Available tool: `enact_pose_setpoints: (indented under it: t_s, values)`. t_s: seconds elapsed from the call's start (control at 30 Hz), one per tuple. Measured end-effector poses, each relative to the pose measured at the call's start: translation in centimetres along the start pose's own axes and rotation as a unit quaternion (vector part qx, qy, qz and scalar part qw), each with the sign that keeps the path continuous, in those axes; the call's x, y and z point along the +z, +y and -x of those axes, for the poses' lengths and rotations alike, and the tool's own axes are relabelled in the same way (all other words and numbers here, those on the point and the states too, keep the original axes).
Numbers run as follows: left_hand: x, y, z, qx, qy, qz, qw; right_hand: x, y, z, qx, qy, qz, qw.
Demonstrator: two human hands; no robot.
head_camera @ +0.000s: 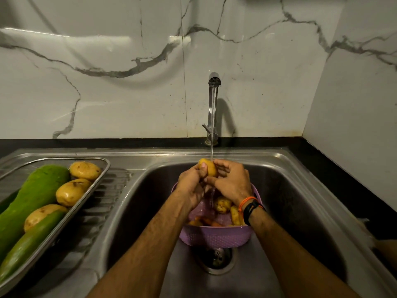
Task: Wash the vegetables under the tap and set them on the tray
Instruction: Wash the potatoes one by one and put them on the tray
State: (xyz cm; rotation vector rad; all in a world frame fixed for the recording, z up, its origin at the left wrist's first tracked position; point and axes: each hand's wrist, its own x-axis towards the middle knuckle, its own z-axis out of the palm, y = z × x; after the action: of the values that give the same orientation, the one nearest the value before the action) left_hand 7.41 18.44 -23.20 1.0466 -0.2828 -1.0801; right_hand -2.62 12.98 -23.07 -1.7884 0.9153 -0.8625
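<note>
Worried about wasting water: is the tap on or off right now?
On. A thin stream runs from the tap onto the potato held in both hands.

- home kitchen for sure: steel sink with drainboard, running tap at centre
- marble-look tile wall up top, black countertop

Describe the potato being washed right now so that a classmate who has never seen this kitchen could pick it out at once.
Find the steel sink and follow the water falling from the tap. The potato sits right under it, gripped by the left hand and right hand. Unlike the others, it is held above the purple basket.
</note>
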Motion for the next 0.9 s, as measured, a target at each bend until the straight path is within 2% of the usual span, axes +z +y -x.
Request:
enact_pose_setpoints:
  t_s: [0.07, 0.17, 0.43, 0.5, 0.67, 0.9]
  values:
    - [-0.1, -0.1, -0.3, 0.001, 0.004, -0.002, 1.0, 0.0, 0.1, -0.1, 0.018, -0.035, 0.0, 0.999]
    - [-0.2, 0.0, -0.5, -0.002, 0.005, 0.017, 1.0, -0.1, 0.1, -0.5, 0.034, -0.044, -0.028, 0.998]
    - [-0.4, -0.7, -1.4, -0.06, -0.031, 0.073, 0.995, 0.3, 3.8, -3.3, 0.142, 0.049, -0.121, 0.981]
    - [-0.3, -0.8, -1.6, -0.079, -0.04, 0.084, 0.993, -0.1, 2.5, -2.6, 0.181, 0.065, -0.151, 0.97]
    - [-0.2, -0.7, -1.1, -0.098, -0.031, 0.101, 0.99, -0.6, 2.0, -2.5, 0.221, 0.059, -0.236, 0.945]
    - [-0.4, -0.5, -0.8, -0.1, -0.023, 0.078, 0.992, -0.4, 1.3, -2.0, 0.234, 0.048, -0.243, 0.94]
